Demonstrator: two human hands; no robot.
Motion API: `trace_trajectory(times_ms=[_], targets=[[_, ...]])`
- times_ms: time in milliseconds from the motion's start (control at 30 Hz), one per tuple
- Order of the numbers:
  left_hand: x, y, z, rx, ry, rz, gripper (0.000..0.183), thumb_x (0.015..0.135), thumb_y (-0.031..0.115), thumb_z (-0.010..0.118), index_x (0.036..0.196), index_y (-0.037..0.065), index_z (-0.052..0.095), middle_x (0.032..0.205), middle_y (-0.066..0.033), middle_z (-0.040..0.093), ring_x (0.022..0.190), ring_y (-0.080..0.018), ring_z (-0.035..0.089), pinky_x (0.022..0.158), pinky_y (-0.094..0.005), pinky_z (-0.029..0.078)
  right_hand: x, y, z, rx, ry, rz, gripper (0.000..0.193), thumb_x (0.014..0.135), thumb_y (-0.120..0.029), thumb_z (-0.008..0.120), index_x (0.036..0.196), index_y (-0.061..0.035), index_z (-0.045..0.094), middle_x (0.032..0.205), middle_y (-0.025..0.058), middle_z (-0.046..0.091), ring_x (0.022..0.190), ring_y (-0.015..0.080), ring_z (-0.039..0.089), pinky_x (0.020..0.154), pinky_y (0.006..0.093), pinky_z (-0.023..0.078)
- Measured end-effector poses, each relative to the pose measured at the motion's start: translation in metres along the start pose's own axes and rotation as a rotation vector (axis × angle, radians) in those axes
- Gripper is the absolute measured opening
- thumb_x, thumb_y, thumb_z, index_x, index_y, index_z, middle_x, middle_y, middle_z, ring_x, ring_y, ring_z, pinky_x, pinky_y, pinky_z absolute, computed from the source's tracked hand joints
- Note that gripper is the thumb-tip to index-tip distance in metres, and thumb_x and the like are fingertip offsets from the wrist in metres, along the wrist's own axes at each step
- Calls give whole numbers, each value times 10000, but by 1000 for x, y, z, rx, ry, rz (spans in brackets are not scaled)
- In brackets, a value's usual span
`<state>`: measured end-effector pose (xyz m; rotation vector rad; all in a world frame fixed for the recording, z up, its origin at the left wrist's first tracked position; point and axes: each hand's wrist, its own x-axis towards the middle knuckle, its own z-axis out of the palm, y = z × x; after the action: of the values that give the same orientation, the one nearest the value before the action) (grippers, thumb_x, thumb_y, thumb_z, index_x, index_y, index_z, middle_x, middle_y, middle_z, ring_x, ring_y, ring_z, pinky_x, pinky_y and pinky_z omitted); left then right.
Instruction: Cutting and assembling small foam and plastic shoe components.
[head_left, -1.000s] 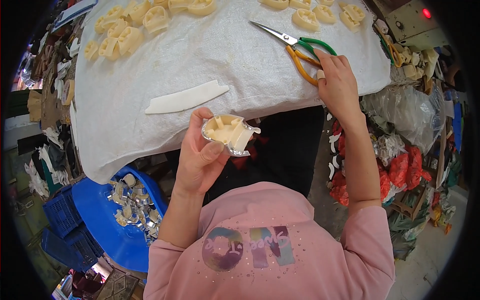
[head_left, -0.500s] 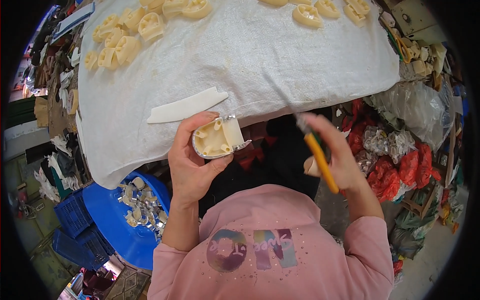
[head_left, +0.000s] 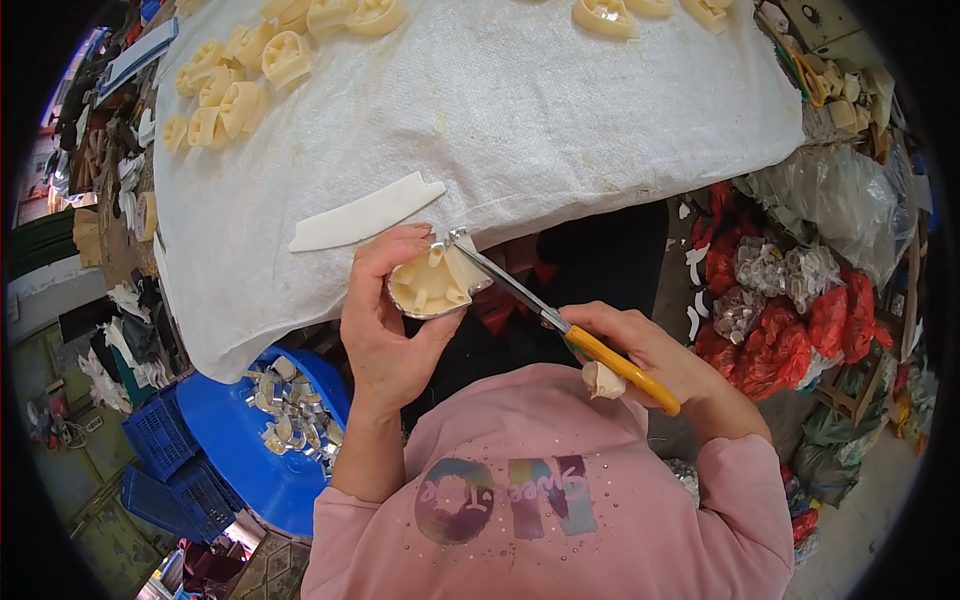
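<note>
My left hand [head_left: 385,310] grips a hollow, cream plastic shoe-heel-like piece [head_left: 428,283] with a silver edge, fingers behind and thumb below. Its open side, with several small posts inside, faces up. My right hand [head_left: 650,350] is closed round the orange handle of long metal scissors [head_left: 515,290]; the blade tips meet the piece's silver edge at its upper right. A beige lump [head_left: 603,380] shows beneath my right hand; I cannot tell what it is. Just beyond my left hand lies a curved white strip [head_left: 365,213].
A white woven cloth [head_left: 480,110] covers the table, with several cream plastic pieces [head_left: 240,108] at its far left and others at the far right. Below left stands a blue basin [head_left: 225,425] of silver-covered pieces. Red plastic bags [head_left: 775,350] lie at the right.
My right hand has brought the scissors down and left, so their tips now meet the piece. The piece has tilted slightly in my left hand.
</note>
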<state>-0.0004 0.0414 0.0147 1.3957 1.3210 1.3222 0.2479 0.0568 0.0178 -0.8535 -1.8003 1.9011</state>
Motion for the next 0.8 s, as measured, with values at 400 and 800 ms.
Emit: trace_trajectory(times_ms=[400,800], targets=[[-3,1,7,-65,41,-8,559,610,-110,694,1113,23,489,1167,-136,491,1112,-221,499,959,-320,394,1,4,8,57,44,-10,449,820,-180,658,1210,-60,472,767,75,581,595,136,515,557,255,382],[-2,0,7,-84,59,-71,565,621,-96,699,1131,20,485,1181,-125,500,1105,-207,504,958,-314,398,-6,4,5,132,11,125,446,820,-197,636,1217,-55,493,892,77,586,702,143,558,631,259,421]])
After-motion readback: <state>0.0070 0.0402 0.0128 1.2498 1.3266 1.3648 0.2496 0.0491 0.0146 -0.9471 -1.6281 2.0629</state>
